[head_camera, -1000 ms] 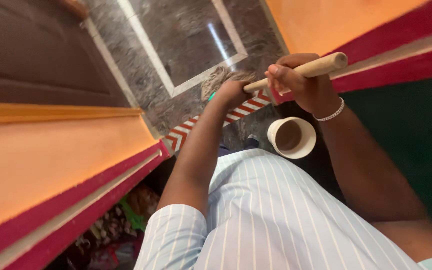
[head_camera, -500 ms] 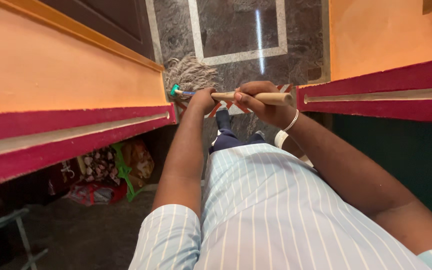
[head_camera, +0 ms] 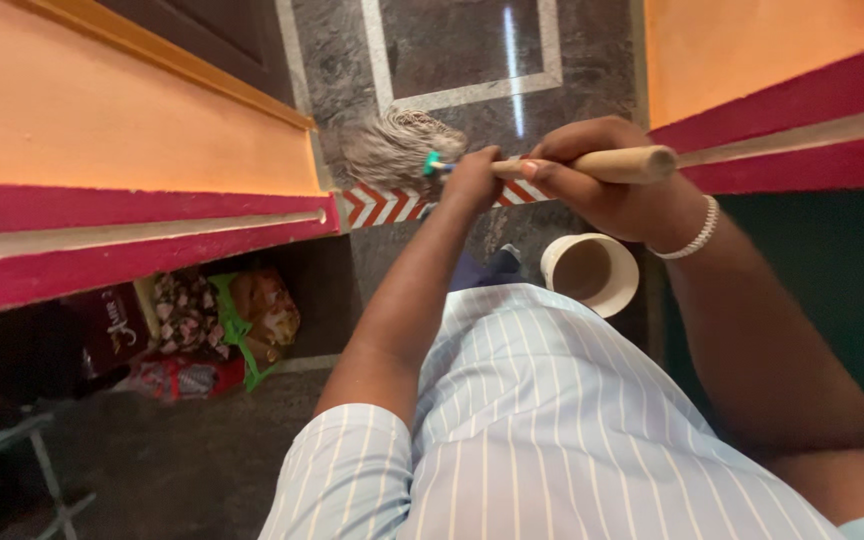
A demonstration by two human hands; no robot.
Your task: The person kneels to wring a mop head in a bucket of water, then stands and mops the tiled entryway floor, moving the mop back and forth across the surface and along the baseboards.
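Both my hands grip a wooden mop handle [head_camera: 620, 163] held out in front of me. My left hand [head_camera: 472, 180] holds it lower down, near the green socket. My right hand [head_camera: 602, 190], with a white beaded bracelet on the wrist, holds the upper end. The stringy grey mop head [head_camera: 397, 148] rests on the dark marble floor [head_camera: 452, 50], just beyond a red-and-white chevron strip [head_camera: 382, 205] at the doorway.
A cream bucket [head_camera: 590, 272] stands on the floor below my right hand. Orange walls with red trim [head_camera: 132, 215] flank the narrow opening. Colourful bags [head_camera: 222, 320] lie under the left counter, and a grey metal frame [head_camera: 12, 460] stands at bottom left.
The mop head has shifted a little right along the chevron strip, and my right hand has risen with the handle end. The bucket has come back into full view.
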